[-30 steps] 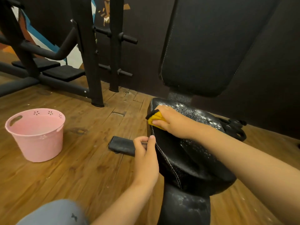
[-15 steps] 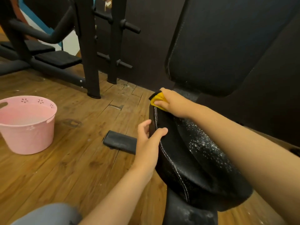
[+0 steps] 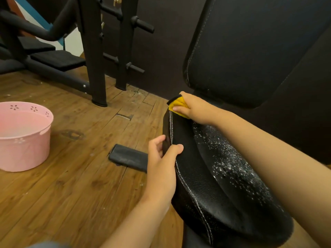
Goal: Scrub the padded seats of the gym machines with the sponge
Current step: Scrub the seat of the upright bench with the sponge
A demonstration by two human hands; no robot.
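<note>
A black padded seat [image 3: 206, 178] with white stitching fills the lower right, flecked with white soap foam on its right half. My right hand [image 3: 195, 108] presses a yellow sponge [image 3: 178, 104] with a dark scouring side onto the seat's far left corner. My left hand [image 3: 161, 158] grips the seat's left edge, thumb on top and fingers on the side. The black backrest pad [image 3: 241, 51] rises just behind the sponge.
A pink plastic bucket [image 3: 25, 151] holding water stands on the wooden floor at the left. A black foot bar [image 3: 128, 157] lies on the floor beside the seat. Black machine uprights [image 3: 93, 59] and low pads [image 3: 57, 59] stand at the back left.
My right hand has slid the sponge along the seat's left edge to its far corner. My left hand moved from the floor bar onto the seat's edge.
</note>
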